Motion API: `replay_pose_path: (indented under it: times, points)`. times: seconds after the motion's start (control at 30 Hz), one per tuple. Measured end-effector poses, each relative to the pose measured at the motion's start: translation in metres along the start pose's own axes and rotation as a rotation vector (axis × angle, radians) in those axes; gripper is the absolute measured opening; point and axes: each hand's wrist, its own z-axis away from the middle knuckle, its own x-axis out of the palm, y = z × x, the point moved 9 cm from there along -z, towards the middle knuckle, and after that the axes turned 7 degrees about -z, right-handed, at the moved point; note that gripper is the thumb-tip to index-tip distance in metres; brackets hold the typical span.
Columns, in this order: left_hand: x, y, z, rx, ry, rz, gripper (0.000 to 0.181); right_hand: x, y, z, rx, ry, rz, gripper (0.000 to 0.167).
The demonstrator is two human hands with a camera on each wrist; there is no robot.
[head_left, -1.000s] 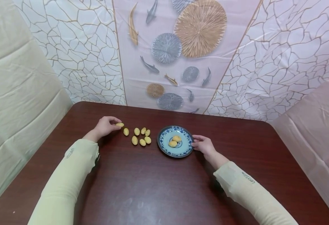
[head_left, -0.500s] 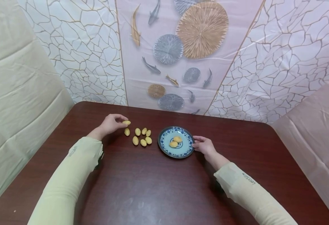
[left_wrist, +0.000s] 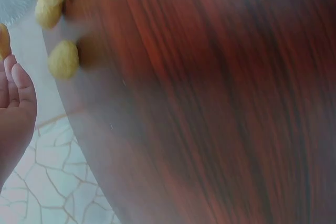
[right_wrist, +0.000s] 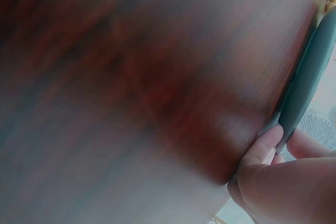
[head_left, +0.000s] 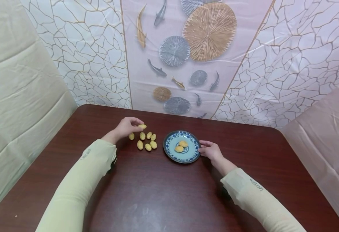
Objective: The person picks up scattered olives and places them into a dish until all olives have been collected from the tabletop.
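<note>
My left hand (head_left: 125, 126) pinches a small yellow oval piece (head_left: 142, 126), potato-like with a wrinkled skin, above the other pieces on the table. In the left wrist view only the edge of the held piece (left_wrist: 4, 41) shows beyond the fingertips. Several similar yellow pieces (head_left: 140, 145) lie loosely grouped below and right of that hand. To their right is a round blue-and-white patterned plate (head_left: 169, 155), with two yellow pieces (head_left: 183, 144) near its middle. My right hand (head_left: 211, 150) grips the plate's right rim between thumb and fingers.
The dark reddish-brown wooden table (head_left: 158, 193) extends toward me and out to both sides. Behind its far edge hangs a patterned cloth (head_left: 100, 64) with fish and round motifs. Pale padded panels (head_left: 18, 96) stand at the left and right.
My left hand has moved right with the yellow piece, rising slightly from the far left of the group to above it. The right hand and the plate have stayed in place.
</note>
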Motion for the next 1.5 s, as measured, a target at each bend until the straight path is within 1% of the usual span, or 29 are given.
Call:
replay_pose_path:
  times: [0.27,0.5,0.6,0.8,0.97,1.1,1.33,1.5]
  points:
    - [0.020,0.019,-0.006,0.031,-0.039,0.043,0.028,0.001,-0.001,0.001,0.004,0.001,0.005,0.047]
    - [0.037,0.037,-0.006,0.071,-0.081,0.045,0.027,0.000,0.000,0.001,0.015,0.005,0.024,0.046]
    - [0.043,0.042,-0.008,0.070,-0.091,0.052,0.026,0.000,-0.001,0.002,0.004,0.004,0.023,0.046]
    - [0.056,0.048,-0.014,0.075,-0.119,0.017,0.025,0.000,-0.002,0.003,-0.007,0.001,0.026,0.046]
    - [0.066,0.057,-0.017,0.103,-0.138,0.008,0.023,0.001,-0.001,0.003,0.004,-0.001,0.023,0.046]
    - [0.075,0.067,-0.018,0.126,-0.153,-0.009,0.023,0.001,0.000,0.002,0.011,-0.006,0.017,0.047]
    - [0.091,0.078,-0.018,0.124,-0.194,-0.025,0.022,0.001,-0.001,0.001,-0.001,-0.009,0.005,0.047]
    - [0.101,0.087,-0.017,0.165,-0.217,-0.060,0.022,0.001,-0.001,0.001,0.003,-0.004,0.006,0.047]
